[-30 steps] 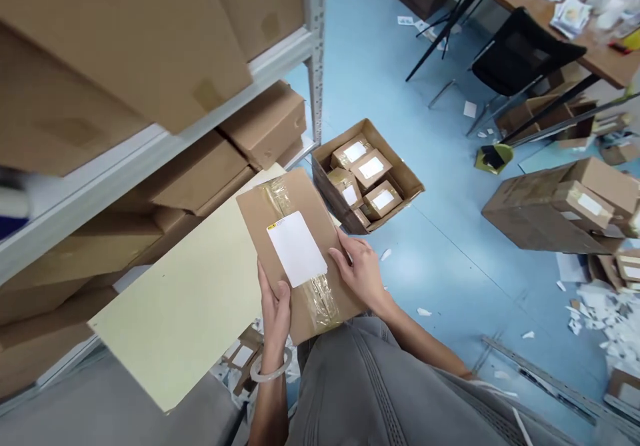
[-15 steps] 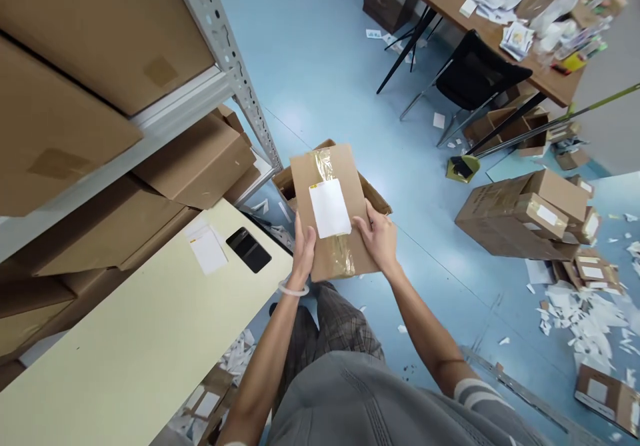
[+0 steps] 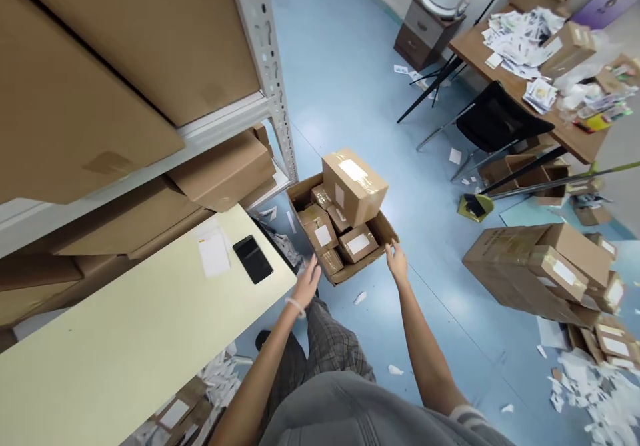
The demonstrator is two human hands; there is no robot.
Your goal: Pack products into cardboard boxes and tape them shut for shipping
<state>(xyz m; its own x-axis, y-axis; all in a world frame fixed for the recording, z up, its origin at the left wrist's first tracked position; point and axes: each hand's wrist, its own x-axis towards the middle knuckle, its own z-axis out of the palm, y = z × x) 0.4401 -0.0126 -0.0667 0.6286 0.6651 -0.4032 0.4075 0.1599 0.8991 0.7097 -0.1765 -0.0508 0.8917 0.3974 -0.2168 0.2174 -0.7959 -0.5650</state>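
**Both hands empty over the floor carton**

My left hand (image 3: 309, 281) is empty, its fingers (image 3: 315, 267) spread wide and pointing at the near corner of the open carton (image 3: 387, 230) on the floor. A pale bracelet (image 3: 296, 306) sits on that wrist. My right hand (image 3: 397, 261) is empty too, with its fingers (image 3: 391, 249) loosely splayed right at the carton's near right rim. I cannot tell whether they touch it.

The sealed box (image 3: 354, 186) is inside the carton's outline, tilted, above the small labelled boxes (image 3: 358, 243) packed there. Its white label (image 3: 353, 169) faces up. Whether it rests on them or is off them I cannot tell. Neither hand touches it.

The cream bench (image 3: 125, 339) is to my left, carrying a black phone (image 3: 253, 259) with a white paper slip (image 3: 213, 253) just beside it. A metal shelf rack (image 3: 265, 53) loaded with flat cardboard stands behind the bench.

Well apart on my right is a pile of taped boxes (image 3: 545, 269) on the blue floor (image 3: 350, 86), with paper scraps near it. Beyond are a black chair (image 3: 500, 121) and a cluttered wooden bench (image 3: 565, 123).
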